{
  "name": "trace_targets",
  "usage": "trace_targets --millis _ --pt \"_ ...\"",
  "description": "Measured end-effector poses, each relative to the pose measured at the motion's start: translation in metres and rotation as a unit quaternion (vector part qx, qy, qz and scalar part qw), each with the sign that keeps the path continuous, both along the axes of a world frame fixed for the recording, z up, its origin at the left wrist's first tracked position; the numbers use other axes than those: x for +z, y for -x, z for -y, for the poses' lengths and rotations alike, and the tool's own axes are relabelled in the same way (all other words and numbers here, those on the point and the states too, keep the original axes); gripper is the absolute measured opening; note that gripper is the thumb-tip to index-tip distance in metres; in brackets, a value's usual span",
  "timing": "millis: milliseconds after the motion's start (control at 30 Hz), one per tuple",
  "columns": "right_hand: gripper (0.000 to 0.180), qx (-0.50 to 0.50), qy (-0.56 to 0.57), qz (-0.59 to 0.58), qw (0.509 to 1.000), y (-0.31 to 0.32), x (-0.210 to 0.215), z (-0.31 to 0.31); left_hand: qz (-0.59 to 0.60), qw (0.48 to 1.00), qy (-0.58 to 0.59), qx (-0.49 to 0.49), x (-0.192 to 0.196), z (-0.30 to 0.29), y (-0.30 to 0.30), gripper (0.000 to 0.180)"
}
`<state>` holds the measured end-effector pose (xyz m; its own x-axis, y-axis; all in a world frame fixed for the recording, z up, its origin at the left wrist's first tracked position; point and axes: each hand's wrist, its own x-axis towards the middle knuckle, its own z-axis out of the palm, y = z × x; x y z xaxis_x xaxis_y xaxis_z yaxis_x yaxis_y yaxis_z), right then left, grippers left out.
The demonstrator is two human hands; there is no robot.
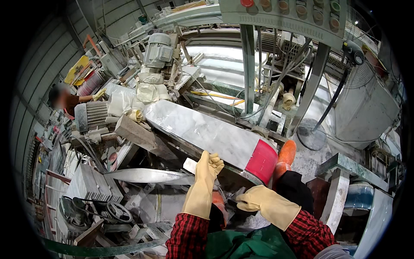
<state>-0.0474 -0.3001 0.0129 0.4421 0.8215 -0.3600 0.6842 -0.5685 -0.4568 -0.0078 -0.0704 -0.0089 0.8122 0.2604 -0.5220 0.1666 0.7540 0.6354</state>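
Cream rubber gloves cover both my hands. My left hand [206, 178] is raised at the near edge of a long machine cover, its fingers curled in; what they hold, if anything, is hidden. A small white block [189, 165] shows just left of it, and whether the hand touches the block I cannot tell. The cover [202, 129] has a grey marble-patterned top and a red end [262, 162]. Lower and to the right, my right hand [268, 206] hovers by the red end, fingers loosely bent and apart, with nothing visible in them.
A control panel [284, 15] with buttons overhangs the far side. Stacked slabs [92, 183], a handwheel [118, 212] and broken stone crowd the left. My orange boot [286, 154] stands beside the red end. A stone-topped stand [358, 172] is at right; another person [71, 103] works far left.
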Motion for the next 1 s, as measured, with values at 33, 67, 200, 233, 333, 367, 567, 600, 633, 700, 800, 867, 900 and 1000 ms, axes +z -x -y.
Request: trace_targets --millis 33,67,200,233,333,367,567,600,633,700,800,867,900,1000 --pt "0.039 0.011 0.011 0.006 1.000 0.000 0.001 0.000 0.000 1.000 0.002 -0.011 -0.001 0.000 0.000 0.038" --pt "0.040 0.007 0.018 0.002 1.000 0.001 0.001 -0.001 0.001 1.000 0.004 -0.022 -0.001 -0.002 0.000 0.038" --pt "0.041 0.011 0.059 0.002 0.998 -0.001 0.002 -0.003 -0.025 0.999 -0.038 -0.024 -0.008 -0.003 0.000 0.039" --pt "0.041 0.014 0.066 0.001 0.998 -0.002 0.002 -0.004 -0.011 0.999 -0.027 -0.024 -0.010 -0.003 0.000 0.040" --pt "0.041 0.014 0.055 0.000 0.998 -0.002 0.001 -0.004 0.002 0.999 -0.032 -0.025 -0.016 -0.004 0.000 0.041" --pt "0.039 0.006 0.040 -0.005 0.999 -0.001 0.001 -0.004 0.011 0.999 -0.014 -0.035 -0.018 -0.005 -0.001 0.041" --pt "0.036 -0.015 -0.009 -0.008 1.000 0.001 0.009 -0.003 0.035 0.998 0.030 -0.053 -0.023 -0.010 -0.003 0.040" --pt "0.036 -0.016 -0.006 -0.010 1.000 0.001 0.011 -0.003 0.042 0.997 0.034 -0.059 -0.022 -0.011 -0.003 0.040" --pt "0.036 -0.018 -0.008 -0.013 1.000 0.002 0.011 -0.004 0.057 0.995 0.047 -0.071 -0.021 -0.011 -0.003 0.040" --pt "0.036 -0.012 -0.001 -0.011 1.000 0.002 0.012 -0.005 0.014 0.999 0.002 -0.032 -0.018 -0.007 -0.002 0.040" --pt "0.036 -0.009 -0.011 -0.008 1.000 0.002 0.009 -0.005 0.016 0.999 0.001 -0.031 -0.010 -0.004 0.000 0.042" --pt "0.036 0.001 -0.008 0.000 1.000 0.001 0.007 -0.006 -0.002 1.000 -0.015 -0.021 -0.007 -0.002 0.000 0.043" --pt "0.036 0.009 0.001 0.008 1.000 0.001 0.006 -0.007 -0.003 1.000 -0.015 -0.020 -0.005 -0.001 0.001 0.044" --pt "0.035 0.014 0.016 -0.001 1.000 0.000 0.004 -0.007 0.000 1.000 -0.014 -0.026 -0.002 -0.001 0.001 0.045"
